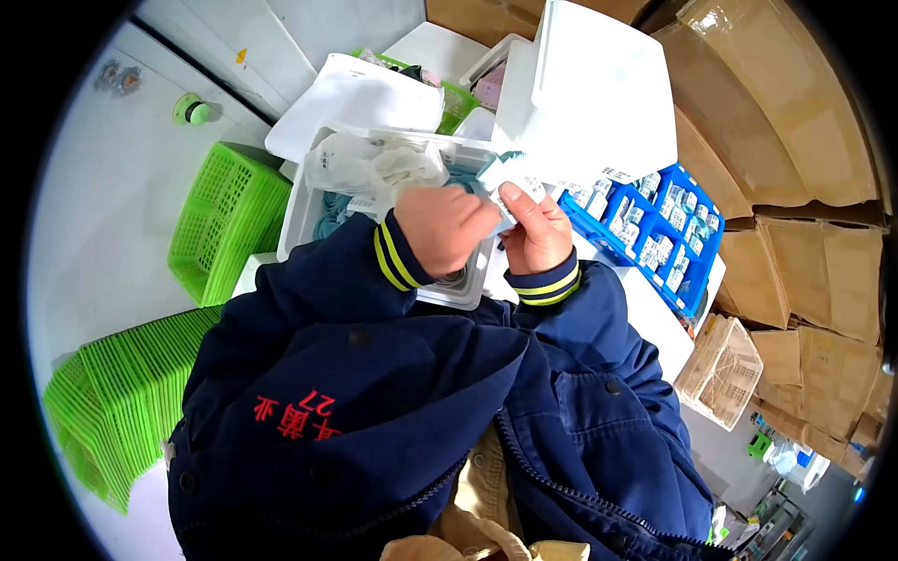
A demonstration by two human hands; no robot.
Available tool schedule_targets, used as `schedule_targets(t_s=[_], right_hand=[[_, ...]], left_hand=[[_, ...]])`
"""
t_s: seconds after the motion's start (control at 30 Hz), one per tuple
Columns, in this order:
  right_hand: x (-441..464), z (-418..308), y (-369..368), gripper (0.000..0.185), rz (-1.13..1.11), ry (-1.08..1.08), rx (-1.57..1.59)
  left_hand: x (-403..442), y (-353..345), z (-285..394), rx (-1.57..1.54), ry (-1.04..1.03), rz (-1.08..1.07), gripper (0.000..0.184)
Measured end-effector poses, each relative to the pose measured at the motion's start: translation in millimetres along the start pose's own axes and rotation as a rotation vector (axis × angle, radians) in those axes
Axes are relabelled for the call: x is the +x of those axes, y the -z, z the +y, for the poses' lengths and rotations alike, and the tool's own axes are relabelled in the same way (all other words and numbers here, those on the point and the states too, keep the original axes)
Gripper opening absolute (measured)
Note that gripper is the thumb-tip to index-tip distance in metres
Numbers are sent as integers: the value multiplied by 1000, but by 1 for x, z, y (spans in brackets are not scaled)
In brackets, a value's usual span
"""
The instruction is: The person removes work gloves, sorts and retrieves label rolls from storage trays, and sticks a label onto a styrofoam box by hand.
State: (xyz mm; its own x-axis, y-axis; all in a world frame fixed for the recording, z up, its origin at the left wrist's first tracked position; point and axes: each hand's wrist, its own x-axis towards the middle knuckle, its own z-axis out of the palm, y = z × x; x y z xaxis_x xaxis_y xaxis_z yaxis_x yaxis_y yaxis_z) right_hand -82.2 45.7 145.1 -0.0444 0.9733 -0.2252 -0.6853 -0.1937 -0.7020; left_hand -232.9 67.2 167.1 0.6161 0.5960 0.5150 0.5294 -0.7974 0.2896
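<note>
My right hand [540, 232] pinches a small white piece with printing [521, 178], its thumb pressed on the face. Teal material [505, 161] shows at the top edge of this piece. My left hand [441, 230] is closed beside it, slightly blurred, its fingertips against the lower left of the piece; what they grip is hidden. Below both hands stands a white bin [301, 210] holding teal coiled items [331, 217] and crumpled clear plastic bags [374, 166].
At right, a blue divided tray [687, 297] holds several small labelled rolls. A white box [599, 93] stands behind my hands, near cardboard cartons [776, 103]. Green baskets [220, 224] and a green basket stack [122, 402] are at left. A pale crate [718, 372] sits lower right.
</note>
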Motion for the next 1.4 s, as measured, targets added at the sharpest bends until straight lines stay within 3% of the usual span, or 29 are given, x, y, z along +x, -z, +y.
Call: schedule_targets(t_s=[0.1, 0.23, 0.33, 0.4, 0.5, 0.57, 0.6, 0.67, 0.73, 0.83, 1.07, 1.17, 1.2, 1.27, 1.3, 1.33, 1.4], right_hand=[[-3, -1, -2, 10, 19, -24, 76], [-7, -7, 6, 9, -28, -68, 205], [-13, -13, 27, 14, -89, -31, 65], [-25, -13, 43, 16, -62, -89, -172], [-46, -23, 73, 20, -140, -148, -362], [-56, -22, 79, 25, -194, -99, -349], [-57, -14, 80, 27, -224, -65, -331], [-61, -12, 75, 20, -271, 20, -479], [-61, -12, 63, 17, -371, 134, -426], [-61, -22, 63, 23, -472, 207, -654], [-72, -35, 98, 22, -433, 283, -601], [-77, -52, 115, 21, -391, 143, -499], [-75, -55, 127, 14, -400, 194, -550], [-76, -69, 150, 14, -343, 156, -536], [-79, -78, 160, 14, -277, 96, -551], [-79, -75, 168, 16, -170, 140, -366], [-81, -94, 190, 17, 8, -7, -344]], left_hand=[[0, 3, -1, 142, -304, 16, 15], [-6, 11, 8, 45, -578, -122, 15], [-20, 15, 7, -156, -365, -237, 14], [-34, 16, -3, -242, -232, -68, 18], [-51, 16, -6, -309, 63, -95, 10], [-56, 14, 3, -466, 326, -89, 8], [-51, 10, 11, -477, 319, -102, 8], [-32, 1, 34, -745, 577, -10, 11], [-18, -14, 48, -768, 596, -35, 19], [-2, -33, 66, -990, 742, 88, 26], [12, -56, 97, -794, 676, 88, 22], [18, -66, 105, -683, 632, 63, 21], [21, -68, 107, -672, 690, 55, 20], [23, -72, 111, -652, 753, 47, 20], [23, -73, 111, -798, 812, 34, 19], [23, -75, 113, -945, 869, 21, 19], [29, -88, 121, -1036, 961, -60, 19]])
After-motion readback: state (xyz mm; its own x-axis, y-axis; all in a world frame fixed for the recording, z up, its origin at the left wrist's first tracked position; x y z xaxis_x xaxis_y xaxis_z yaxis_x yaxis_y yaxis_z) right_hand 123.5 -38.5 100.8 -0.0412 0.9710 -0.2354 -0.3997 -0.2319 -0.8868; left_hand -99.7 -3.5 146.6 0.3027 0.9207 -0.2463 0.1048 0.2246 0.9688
